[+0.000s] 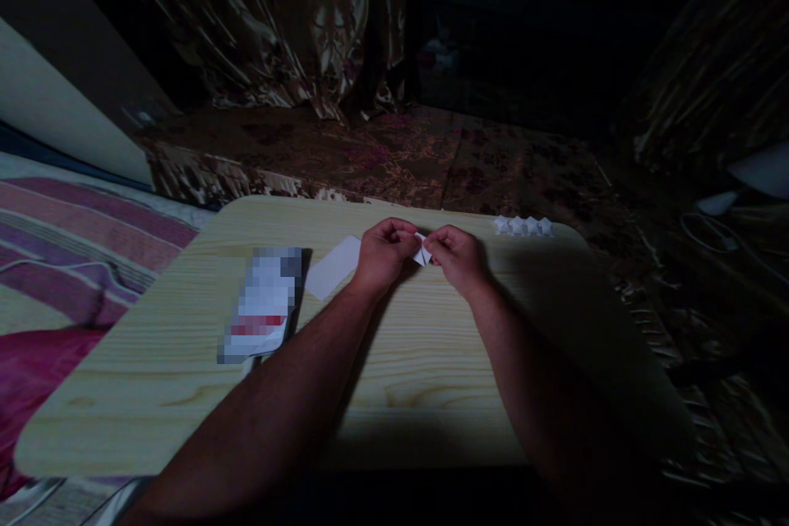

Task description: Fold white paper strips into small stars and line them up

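My left hand (383, 251) and my right hand (454, 256) meet over the far middle of a light wooden table (394, 362). Both pinch a small folded piece of white paper (422, 251) between their fingertips. The fingers of each hand are curled closed around it. A row of small white folded paper stars (523, 225) lies at the table's far right edge, beyond my right hand. A white paper strip (333, 266) lies flat just left of my left hand.
A white and red blurred-out pack (262, 304) lies on the table's left part. A striped pink cloth (74, 246) is to the left, a patterned dark rug (394, 156) and shiny curtains (277, 16) beyond. Cables lie at the right (715, 234).
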Available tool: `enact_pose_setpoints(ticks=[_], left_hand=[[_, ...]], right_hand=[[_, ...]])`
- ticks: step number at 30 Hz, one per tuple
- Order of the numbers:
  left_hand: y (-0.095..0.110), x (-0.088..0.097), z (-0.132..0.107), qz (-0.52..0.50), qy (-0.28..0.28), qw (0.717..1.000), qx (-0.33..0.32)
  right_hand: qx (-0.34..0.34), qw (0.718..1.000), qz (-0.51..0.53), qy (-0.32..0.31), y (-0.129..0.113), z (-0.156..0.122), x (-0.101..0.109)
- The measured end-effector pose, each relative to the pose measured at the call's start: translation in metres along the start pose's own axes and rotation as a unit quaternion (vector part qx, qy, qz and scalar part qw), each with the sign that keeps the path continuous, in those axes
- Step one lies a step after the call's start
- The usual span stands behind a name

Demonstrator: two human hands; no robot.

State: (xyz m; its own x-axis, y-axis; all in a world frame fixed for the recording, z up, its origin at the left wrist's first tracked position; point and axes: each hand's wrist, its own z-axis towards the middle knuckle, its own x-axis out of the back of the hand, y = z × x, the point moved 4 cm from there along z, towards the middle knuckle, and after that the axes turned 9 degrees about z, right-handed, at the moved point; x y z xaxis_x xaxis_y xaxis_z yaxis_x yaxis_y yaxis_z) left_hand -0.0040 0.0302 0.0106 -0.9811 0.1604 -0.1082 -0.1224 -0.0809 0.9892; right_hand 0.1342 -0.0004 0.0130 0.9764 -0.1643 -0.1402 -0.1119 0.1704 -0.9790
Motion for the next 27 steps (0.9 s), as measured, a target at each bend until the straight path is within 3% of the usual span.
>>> enact_pose_setpoints(ticks=[13, 21, 27], left_hand=[[-0.0029, -0.0001, 0.0009, -0.025, -0.003, 1.000, 0.009], [-0.0022, -0.0060, -0.0020, -0.012, -0.079, 0.997, 0.009], [-0.0027, -0.0040, 0.0001, -0.022, -0.065, 0.998, 0.000]], right_hand=[[-0.012, 1.000, -0.015, 0.001, 0.0009, -0.0003, 0.0019], [-0.008, 1.000, 0.011, 0.011, 0.0040, 0.0018, 0.0057], [-0.017, 0.999, 0.030, -0.010, 0.0057, 0.0020, 0.0061]])
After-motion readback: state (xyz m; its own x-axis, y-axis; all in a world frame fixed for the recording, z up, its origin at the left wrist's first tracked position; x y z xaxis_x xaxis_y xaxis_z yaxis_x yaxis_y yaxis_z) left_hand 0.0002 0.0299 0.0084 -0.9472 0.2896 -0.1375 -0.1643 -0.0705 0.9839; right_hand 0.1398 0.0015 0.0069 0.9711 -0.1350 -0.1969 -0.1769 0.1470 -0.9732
